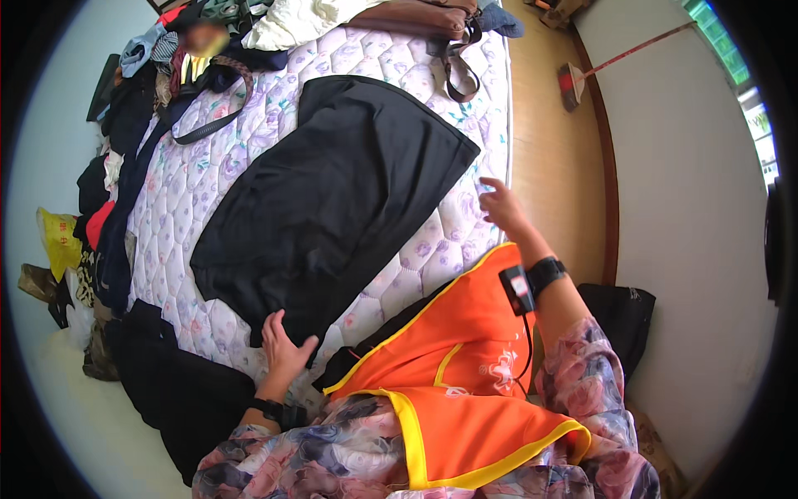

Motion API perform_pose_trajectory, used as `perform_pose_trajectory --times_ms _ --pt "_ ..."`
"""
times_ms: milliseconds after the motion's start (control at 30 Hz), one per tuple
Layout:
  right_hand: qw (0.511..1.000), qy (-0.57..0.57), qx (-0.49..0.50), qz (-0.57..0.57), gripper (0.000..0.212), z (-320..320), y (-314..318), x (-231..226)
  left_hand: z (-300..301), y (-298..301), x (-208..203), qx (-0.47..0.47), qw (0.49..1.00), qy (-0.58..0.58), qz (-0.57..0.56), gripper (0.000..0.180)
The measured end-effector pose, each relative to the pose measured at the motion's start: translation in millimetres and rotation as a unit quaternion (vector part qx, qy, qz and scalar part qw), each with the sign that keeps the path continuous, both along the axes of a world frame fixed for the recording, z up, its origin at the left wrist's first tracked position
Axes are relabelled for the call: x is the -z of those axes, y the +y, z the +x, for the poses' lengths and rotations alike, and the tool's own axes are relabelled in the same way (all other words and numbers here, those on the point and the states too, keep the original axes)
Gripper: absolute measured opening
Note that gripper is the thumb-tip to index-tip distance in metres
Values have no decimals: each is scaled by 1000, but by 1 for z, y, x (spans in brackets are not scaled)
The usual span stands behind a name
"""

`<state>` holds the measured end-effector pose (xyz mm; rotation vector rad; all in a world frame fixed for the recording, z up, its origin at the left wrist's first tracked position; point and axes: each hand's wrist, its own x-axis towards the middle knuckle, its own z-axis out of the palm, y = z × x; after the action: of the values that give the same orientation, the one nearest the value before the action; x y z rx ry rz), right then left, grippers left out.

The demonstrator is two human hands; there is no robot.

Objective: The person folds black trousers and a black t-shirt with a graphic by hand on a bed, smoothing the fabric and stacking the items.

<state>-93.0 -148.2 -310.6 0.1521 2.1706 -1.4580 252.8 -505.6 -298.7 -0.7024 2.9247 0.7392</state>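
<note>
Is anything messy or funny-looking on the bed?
Yes. The black garment lies slanted across the mattress, with the left hand pressing its lower edge. Clothes are heaped untidily along the far side, and a brown bag has its strap trailing onto the quilting.

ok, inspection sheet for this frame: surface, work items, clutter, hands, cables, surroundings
Surface: quilted floral mattress, bare at the near edge.
Work items: black garment spread flat on the mattress.
Clutter: heap of clothes at the far left corner; brown bag at the far edge; black belt.
Hands: left hand flat on the garment's near edge; right hand open, holding nothing, beside the garment's right corner.
Cables: thin wire from the wrist device.
Surroundings: wooden floor; broom.
</note>
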Motion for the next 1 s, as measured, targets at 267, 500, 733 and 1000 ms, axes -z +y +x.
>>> perform_pose_trajectory --times_ms 267,500,733,1000 --pt "995 -21 25 93 66 -82 -7 32 -2 -10 -5 -142 975 -155 67 98" --pt "990 -47 -66 119 52 -105 -11 63 23 4 16 -106 990 -77 -50 67" --pt "987 -27 -107 119 42 -93 -29 32 22 -5 31 -150 981 -123 3 45" --pt "994 -32 33 -104 16 -96 -24 21 -3 -17 -5 -320 912 79 244 21"
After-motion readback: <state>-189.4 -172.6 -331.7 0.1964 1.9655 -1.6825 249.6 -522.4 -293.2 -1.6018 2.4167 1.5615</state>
